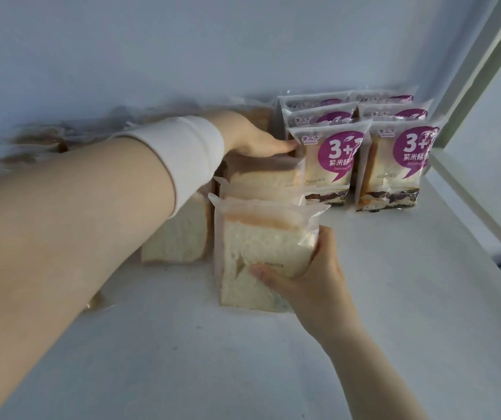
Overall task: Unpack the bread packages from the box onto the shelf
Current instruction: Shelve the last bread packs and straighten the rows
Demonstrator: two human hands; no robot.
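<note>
A clear-wrapped bread package (261, 253) stands upright on the white shelf (379, 298), at the front of a row of like packages (261, 177). My right hand (306, 277) grips its lower right edge, thumb across the front. My left hand (255, 137) reaches over the row with straight fingers resting on top of the rear package, next to the purple-label packages (328, 156). Another bread package (179, 234) stands left of the row, partly hidden by my left forearm. No box is in view.
Several purple-label bread packages stand in two rows at the back right, the second row (400, 165) near the shelf's right frame (485, 86). More bread packages (40, 140) lie blurred along the back wall at left.
</note>
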